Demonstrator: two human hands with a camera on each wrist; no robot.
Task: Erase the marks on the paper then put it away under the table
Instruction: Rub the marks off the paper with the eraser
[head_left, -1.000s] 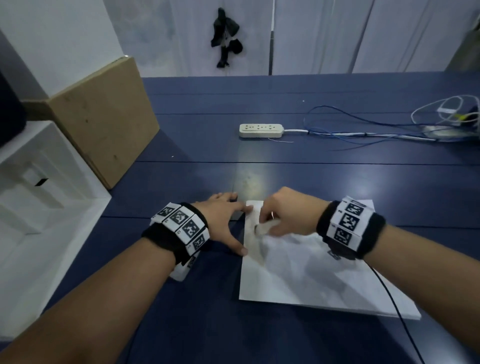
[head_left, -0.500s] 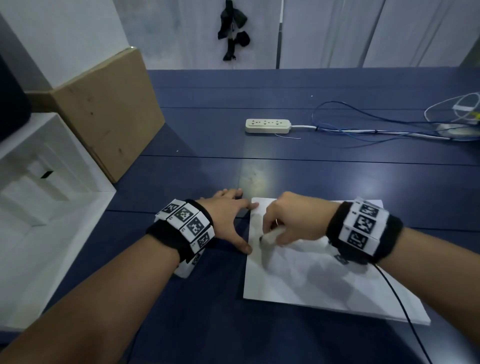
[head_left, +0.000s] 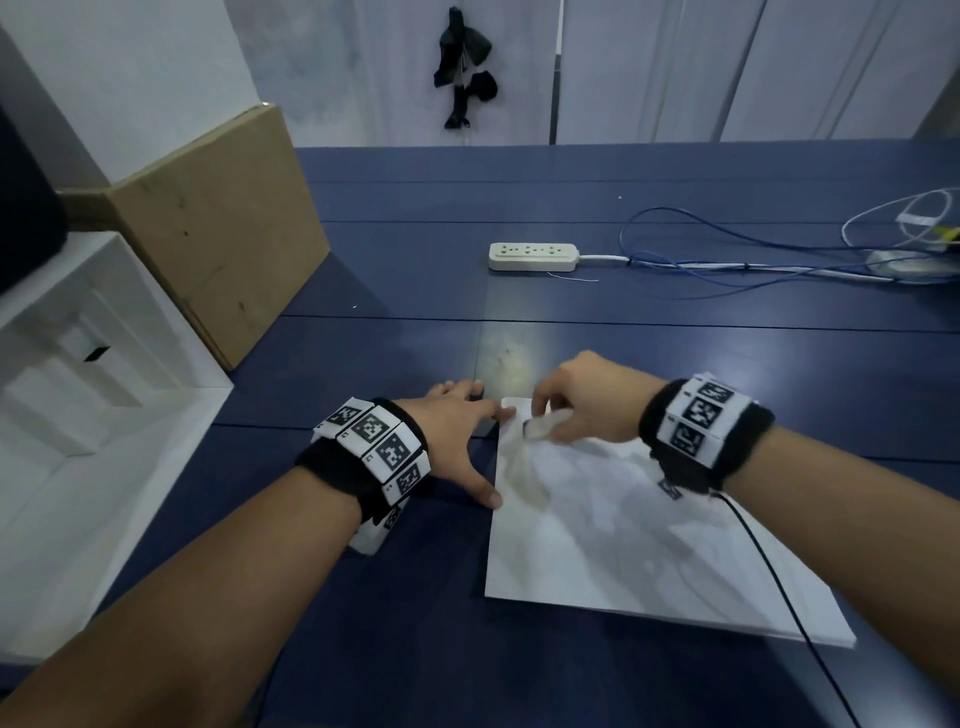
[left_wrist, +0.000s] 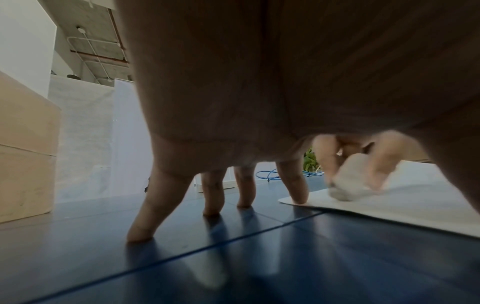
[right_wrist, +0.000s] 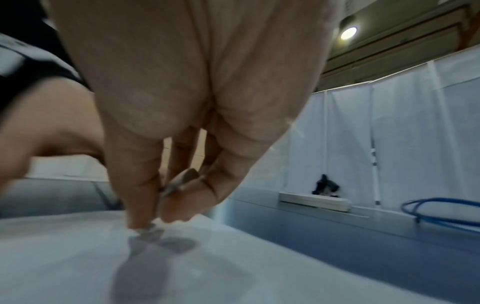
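A white sheet of paper (head_left: 623, 540) lies flat on the dark blue table (head_left: 571, 332), near its front. My right hand (head_left: 582, 405) pinches a small white eraser (head_left: 540, 428) and presses its end onto the paper's far left corner; the eraser (left_wrist: 348, 181) is blurred in the left wrist view, and its tip (right_wrist: 149, 231) touches the sheet (right_wrist: 78, 257) in the right wrist view. My left hand (head_left: 462, 431) lies spread, straight fingers down on the table, its index fingertip (left_wrist: 298, 197) and thumb on the paper's left edge (left_wrist: 389, 205). No marks show clearly.
A white power strip (head_left: 532, 257) with blue and white cables (head_left: 753, 260) lies further back on the table. A brown cardboard box (head_left: 223, 223) stands at the left edge, beside a white open-fronted unit (head_left: 93, 374). White curtains close off the back.
The right hand has rubbed the eraser back and forth a short way over the paper's far left corner. The left hand has stayed put, holding the sheet's edge.
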